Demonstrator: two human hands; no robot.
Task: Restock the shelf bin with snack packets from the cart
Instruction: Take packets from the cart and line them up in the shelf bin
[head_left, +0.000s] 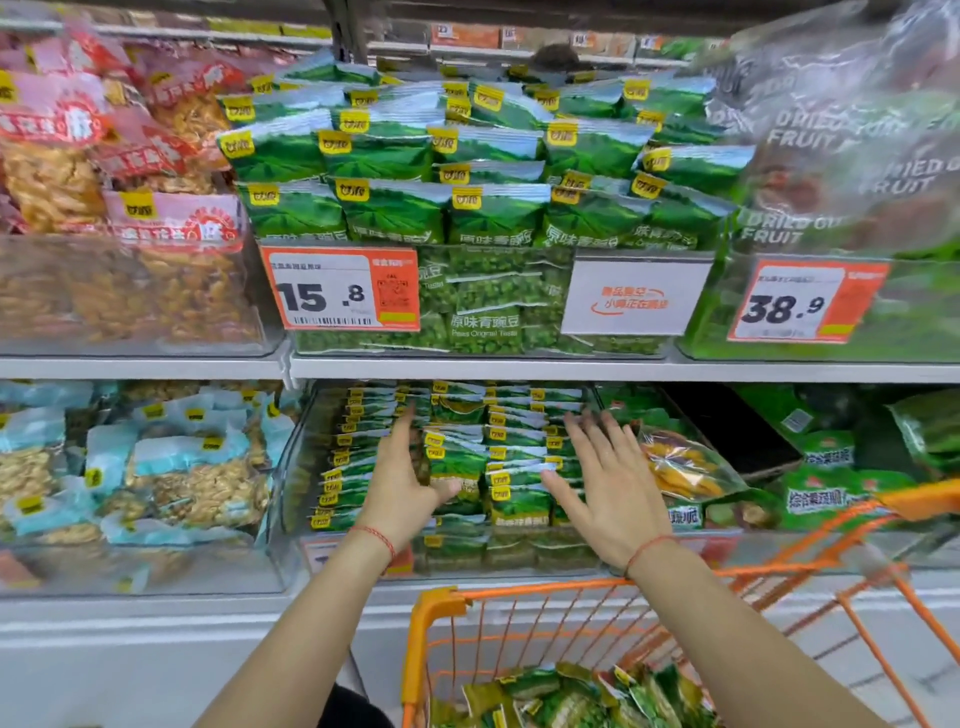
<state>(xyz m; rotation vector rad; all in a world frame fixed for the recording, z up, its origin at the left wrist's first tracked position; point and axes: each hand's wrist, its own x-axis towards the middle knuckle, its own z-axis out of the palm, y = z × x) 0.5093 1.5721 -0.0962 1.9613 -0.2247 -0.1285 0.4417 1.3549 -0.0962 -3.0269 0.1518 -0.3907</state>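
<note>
Both hands are extended into the clear plastic shelf bin (298, 441) on the lower shelf. The left hand (402, 486) has straight fingers and an outstretched thumb, and is set against the left side of the middle stack of green snack packets with yellow corner labels (511, 457) that fill the bin. The right hand (605, 486) is spread flat, palm down, fingers splayed, over the right side of the same packets. Neither hand grips anything; the two are held apart with a column of packets between them. Whether the palms actually touch the packets cannot be told. Each wrist carries a thin red string bracelet (379, 538).

The packets stand upright in rows, front to back, reaching the bin's front wall. Just right of the bin, a clear bag of orange dried fruit (680, 467) leans against the neighbouring green stock.

The orange wire cart (441, 605) stands below and in front of the lower shelf, its near left corner beneath the left forearm. More green snack packets (561, 696) lie loose in the cart basket.

On the upper shelf, a second bin holds larger green pea packets (395, 208) behind an orange price tag reading 15.8 (340, 288) and a white notice card (636, 296).
</note>
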